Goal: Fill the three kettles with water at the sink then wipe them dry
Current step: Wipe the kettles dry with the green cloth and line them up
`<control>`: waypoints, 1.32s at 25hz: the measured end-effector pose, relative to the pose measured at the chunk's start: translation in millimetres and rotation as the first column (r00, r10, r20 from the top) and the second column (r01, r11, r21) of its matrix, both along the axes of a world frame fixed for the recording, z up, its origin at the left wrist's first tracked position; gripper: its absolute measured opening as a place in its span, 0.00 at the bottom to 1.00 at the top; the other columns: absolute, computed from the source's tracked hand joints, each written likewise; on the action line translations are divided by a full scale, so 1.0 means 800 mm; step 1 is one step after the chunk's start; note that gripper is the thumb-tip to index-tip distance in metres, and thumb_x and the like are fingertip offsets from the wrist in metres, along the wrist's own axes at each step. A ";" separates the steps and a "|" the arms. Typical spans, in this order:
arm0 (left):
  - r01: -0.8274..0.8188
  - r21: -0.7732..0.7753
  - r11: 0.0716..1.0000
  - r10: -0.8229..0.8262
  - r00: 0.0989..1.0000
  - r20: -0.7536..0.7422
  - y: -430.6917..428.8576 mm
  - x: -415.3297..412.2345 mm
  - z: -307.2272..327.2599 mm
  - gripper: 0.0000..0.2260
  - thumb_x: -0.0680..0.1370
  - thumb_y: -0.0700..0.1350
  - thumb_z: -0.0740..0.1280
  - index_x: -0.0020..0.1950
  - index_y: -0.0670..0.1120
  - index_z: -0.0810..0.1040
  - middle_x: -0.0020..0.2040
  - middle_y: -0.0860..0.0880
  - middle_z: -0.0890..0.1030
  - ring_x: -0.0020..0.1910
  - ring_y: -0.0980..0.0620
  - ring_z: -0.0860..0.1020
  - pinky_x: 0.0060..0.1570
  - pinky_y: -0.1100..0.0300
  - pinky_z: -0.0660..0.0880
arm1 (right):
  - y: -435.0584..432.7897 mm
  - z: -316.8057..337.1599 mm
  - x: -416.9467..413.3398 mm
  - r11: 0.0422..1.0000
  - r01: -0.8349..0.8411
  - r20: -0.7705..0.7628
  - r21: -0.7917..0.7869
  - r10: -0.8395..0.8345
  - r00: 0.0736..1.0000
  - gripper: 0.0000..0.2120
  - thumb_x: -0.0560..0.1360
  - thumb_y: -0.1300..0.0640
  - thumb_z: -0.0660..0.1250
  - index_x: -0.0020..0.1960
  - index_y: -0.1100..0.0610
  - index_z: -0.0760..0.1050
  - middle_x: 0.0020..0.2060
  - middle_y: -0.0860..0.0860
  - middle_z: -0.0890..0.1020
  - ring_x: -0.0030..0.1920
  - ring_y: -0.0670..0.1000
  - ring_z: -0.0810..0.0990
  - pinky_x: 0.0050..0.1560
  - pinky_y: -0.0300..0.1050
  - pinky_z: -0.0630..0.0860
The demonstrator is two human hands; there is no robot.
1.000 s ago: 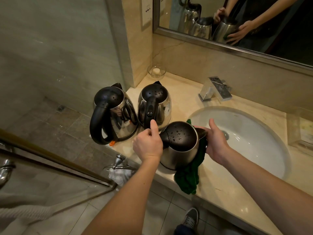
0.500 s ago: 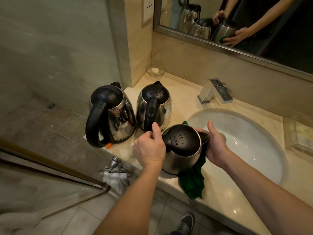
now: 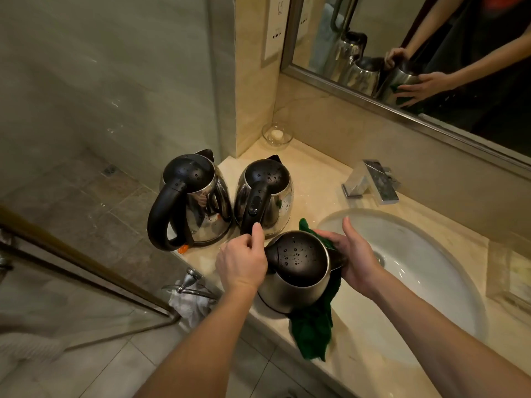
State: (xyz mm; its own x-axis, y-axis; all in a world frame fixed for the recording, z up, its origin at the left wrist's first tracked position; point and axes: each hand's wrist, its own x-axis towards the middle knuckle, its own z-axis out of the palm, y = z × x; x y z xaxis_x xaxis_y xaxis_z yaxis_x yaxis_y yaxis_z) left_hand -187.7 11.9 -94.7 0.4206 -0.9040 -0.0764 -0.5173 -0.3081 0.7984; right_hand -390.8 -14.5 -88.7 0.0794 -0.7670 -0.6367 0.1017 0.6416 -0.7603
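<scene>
Kettle [image 3: 293, 285] unmoved between left hand [image 3: 241, 262] and right hand [image 3: 356, 259] with cloth [image 3: 311, 331]

Near kettle [image 3: 296, 262]: handle hidden under L hand [image 3: 242, 259]. Green cloth [image 3: 311, 331] partly behind kettle body. R hand [image 3: 356, 259]: fingertips out of sight. Mirror [image 3: 373, 18] cut off at top & right edges.

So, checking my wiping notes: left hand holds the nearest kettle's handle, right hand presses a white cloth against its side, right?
One slip: the head view shows the cloth is green, not white. The left hand does hold the nearest kettle by its handle, and the right hand presses that cloth against its side.
</scene>
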 end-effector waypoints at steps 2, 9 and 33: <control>0.002 -0.004 1.000 -0.002 1.000 0.000 0.000 -0.001 0.000 0.26 0.81 0.58 0.55 0.25 0.47 0.65 0.25 0.50 0.69 0.30 0.49 0.69 0.34 0.55 0.58 | -0.003 0.001 -0.003 0.998 -0.062 0.019 -0.013 0.062 0.998 0.37 0.78 0.32 0.44 0.59 0.54 0.82 0.55 0.53 0.84 0.61 0.56 0.78 0.65 0.54 0.68; -0.034 -0.022 0.999 0.035 0.999 0.030 0.003 -0.006 0.003 0.27 0.83 0.55 0.56 0.25 0.47 0.63 0.25 0.50 0.67 0.28 0.53 0.66 0.32 0.55 0.58 | -0.004 -0.010 -0.015 0.992 -0.126 0.117 0.009 0.124 0.985 0.37 0.77 0.30 0.44 0.61 0.52 0.81 0.58 0.53 0.83 0.64 0.56 0.76 0.68 0.57 0.66; 0.062 -0.180 0.982 -0.062 0.998 0.010 -0.014 0.006 -0.012 0.27 0.76 0.63 0.52 0.23 0.47 0.63 0.21 0.51 0.62 0.23 0.50 0.62 0.29 0.52 0.61 | -0.010 -0.010 -0.012 0.943 -0.332 -0.095 0.001 0.330 0.939 0.31 0.77 0.32 0.46 0.68 0.47 0.74 0.60 0.46 0.75 0.63 0.50 0.70 0.69 0.52 0.63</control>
State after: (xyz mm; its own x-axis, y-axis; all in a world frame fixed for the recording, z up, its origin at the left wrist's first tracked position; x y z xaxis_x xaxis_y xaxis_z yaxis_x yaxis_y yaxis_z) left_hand -182.5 0.9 -104.0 0.3632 -0.9272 0.0918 -0.5341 -0.1265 0.8359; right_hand -400.5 -22.8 -96.6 0.2715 -0.7167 -0.6424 -0.1858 0.6159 -0.7656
